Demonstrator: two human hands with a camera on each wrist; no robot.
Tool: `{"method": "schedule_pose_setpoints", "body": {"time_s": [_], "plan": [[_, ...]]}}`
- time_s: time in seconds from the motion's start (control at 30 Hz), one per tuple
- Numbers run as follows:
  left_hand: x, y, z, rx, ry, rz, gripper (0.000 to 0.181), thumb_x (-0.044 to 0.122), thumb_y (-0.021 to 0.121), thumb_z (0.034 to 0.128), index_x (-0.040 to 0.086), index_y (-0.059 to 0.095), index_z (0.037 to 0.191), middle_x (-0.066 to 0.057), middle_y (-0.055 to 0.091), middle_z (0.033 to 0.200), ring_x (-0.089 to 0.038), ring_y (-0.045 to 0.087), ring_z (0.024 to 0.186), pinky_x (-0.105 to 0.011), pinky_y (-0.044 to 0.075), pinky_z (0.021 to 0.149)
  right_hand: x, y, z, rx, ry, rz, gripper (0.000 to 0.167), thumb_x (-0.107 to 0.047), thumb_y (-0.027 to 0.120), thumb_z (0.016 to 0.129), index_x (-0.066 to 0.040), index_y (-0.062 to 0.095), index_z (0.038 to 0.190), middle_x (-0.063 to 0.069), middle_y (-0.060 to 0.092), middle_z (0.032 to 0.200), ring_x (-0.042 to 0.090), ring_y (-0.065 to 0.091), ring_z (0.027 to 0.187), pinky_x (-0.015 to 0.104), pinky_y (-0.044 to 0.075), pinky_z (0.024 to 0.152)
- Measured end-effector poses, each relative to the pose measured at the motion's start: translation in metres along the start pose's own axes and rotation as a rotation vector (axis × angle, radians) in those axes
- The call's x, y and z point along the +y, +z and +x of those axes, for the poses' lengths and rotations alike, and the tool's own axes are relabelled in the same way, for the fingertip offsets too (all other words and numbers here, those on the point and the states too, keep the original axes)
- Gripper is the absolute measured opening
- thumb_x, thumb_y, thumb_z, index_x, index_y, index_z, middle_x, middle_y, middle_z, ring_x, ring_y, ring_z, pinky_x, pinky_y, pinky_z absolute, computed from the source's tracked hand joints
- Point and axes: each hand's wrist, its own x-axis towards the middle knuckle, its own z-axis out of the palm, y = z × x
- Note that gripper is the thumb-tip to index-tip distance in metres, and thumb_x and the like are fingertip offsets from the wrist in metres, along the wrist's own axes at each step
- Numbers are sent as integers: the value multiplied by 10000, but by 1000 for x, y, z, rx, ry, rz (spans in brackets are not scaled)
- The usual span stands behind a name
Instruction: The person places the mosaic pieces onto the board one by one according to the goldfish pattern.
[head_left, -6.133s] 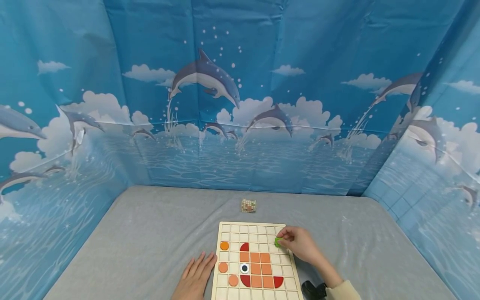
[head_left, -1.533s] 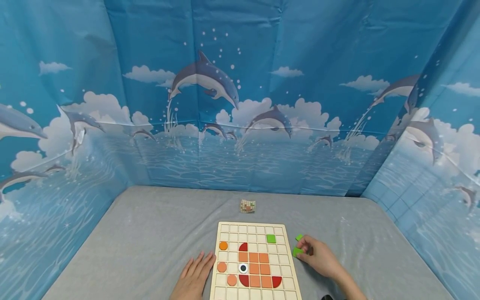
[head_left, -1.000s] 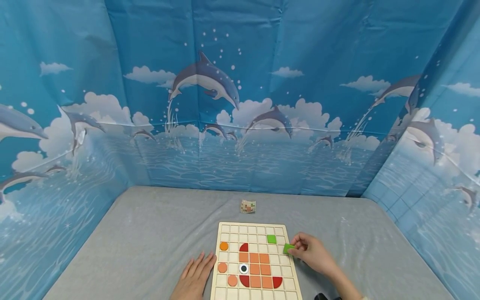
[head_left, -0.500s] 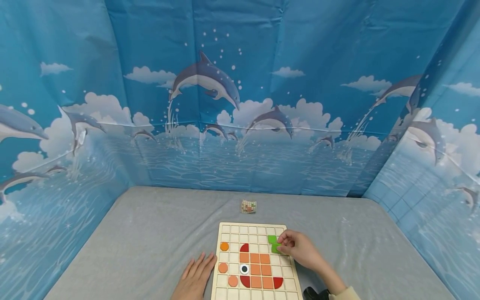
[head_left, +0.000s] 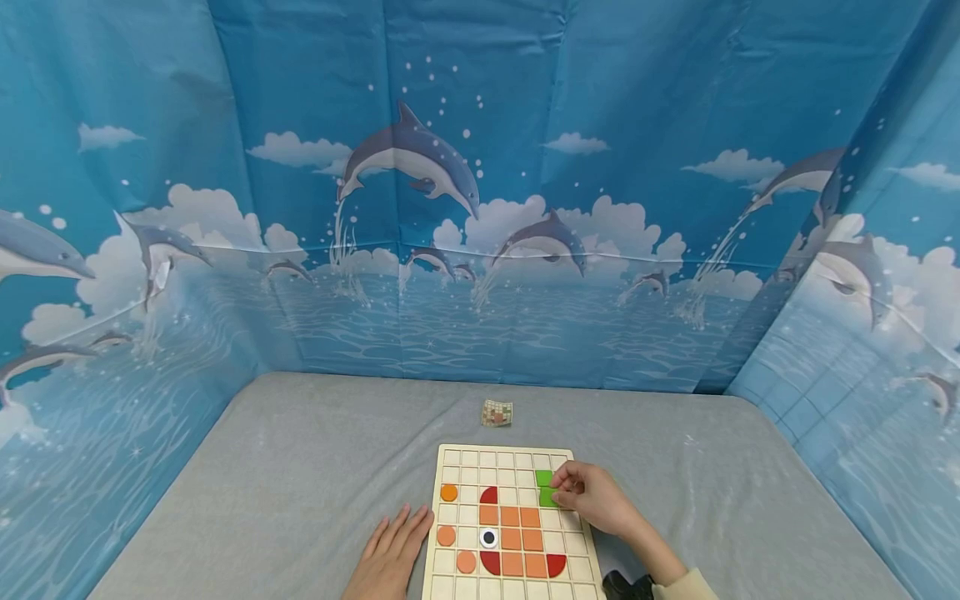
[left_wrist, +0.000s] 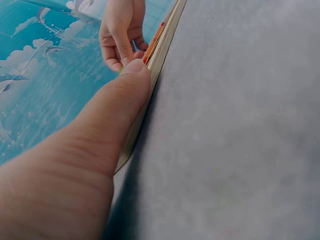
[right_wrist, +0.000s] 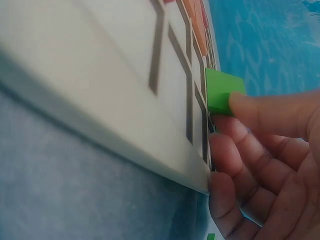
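Observation:
My right hand (head_left: 595, 498) pinches a green square tile (right_wrist: 220, 92) between thumb and fingers, over the right part of a pale wooden grid board (head_left: 455, 457). The tile looks slightly tilted in the right wrist view; whether it sits in its cell I cannot tell. Just behind it, another green tile (head_left: 543, 478) lies in a cell. My left hand (head_left: 390, 550) rests flat on the grey cloth with straight fingers, fingertips at the board's left edge. In the left wrist view its thumb (left_wrist: 117, 105) lies along that edge.
Orange squares (head_left: 510, 539), red quarter-round tiles, orange discs (head_left: 446, 535) and an eye disc (head_left: 489, 538) sit on the board. A small patterned card (head_left: 497, 413) lies behind it. Another green piece (right_wrist: 211, 236) shows below my right hand. A dolphin-print curtain (head_left: 480, 317) surrounds the table.
One green tile came to lie in the board. My right hand then took a second green tile from the cloth at the right and moved it left over the board. My left hand stayed.

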Motion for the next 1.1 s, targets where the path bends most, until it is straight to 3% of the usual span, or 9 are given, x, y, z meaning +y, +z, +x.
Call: {"method": "schedule_pose_setpoints", "body": {"time_s": [0.77, 1.1], "plan": [[-2, 0, -1, -2, 5, -8, 1117, 875, 431, 690, 71, 352, 1461, -58, 402, 1448, -299, 360, 1309, -203, -97, 1060, -3, 1, 1, 44, -2, -112, 47, -114, 720, 846, -79, 690, 850, -34, 568, 695, 159, 494, 598, 283, 407, 503], [-1, -1, 0, -11, 4, -13, 1115, 874, 429, 693, 70, 350, 1461, -64, 398, 1451, -305, 354, 1313, -203, -102, 1059, -6, 1, 1, 42, -16, -142, 71, -61, 713, 835, -107, 674, 797, -56, 559, 671, 125, 482, 570, 267, 398, 508]]}}
